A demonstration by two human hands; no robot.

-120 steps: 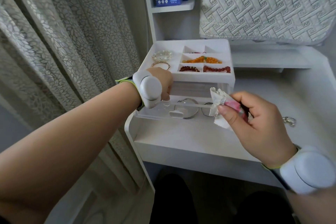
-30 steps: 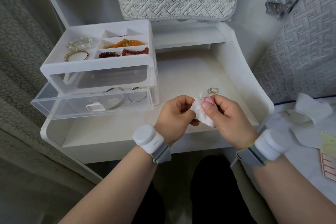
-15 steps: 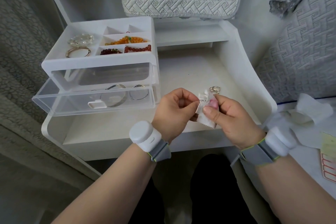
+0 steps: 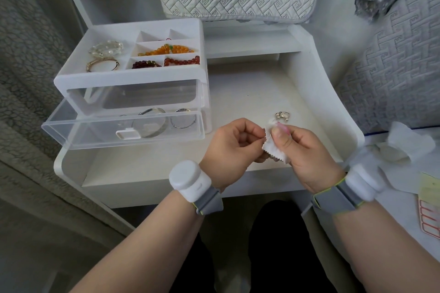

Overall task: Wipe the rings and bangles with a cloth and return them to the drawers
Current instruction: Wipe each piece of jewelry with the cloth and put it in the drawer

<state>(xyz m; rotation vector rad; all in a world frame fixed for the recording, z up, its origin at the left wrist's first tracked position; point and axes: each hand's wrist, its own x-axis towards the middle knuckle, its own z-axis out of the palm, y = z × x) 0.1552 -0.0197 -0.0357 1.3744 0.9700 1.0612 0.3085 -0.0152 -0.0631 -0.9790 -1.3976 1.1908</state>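
A: Right hand pinches the cloth, left hand pinches its edge. Ring inside? Can't tell.

B: Rub it all round, I'd say. A second ring lies on the worktop just beyond, and the drawer is open.

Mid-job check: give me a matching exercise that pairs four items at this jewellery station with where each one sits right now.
Items
1. cloth
2. loose ring
3. gold bangle
4. silver bangle

Places
A. in the pulled-out clear drawer
B. lying on the table top
C. in the organiser's top tray
D. pinched in the right hand

Pairs: 1-D, 2-B, 3-C, 4-A
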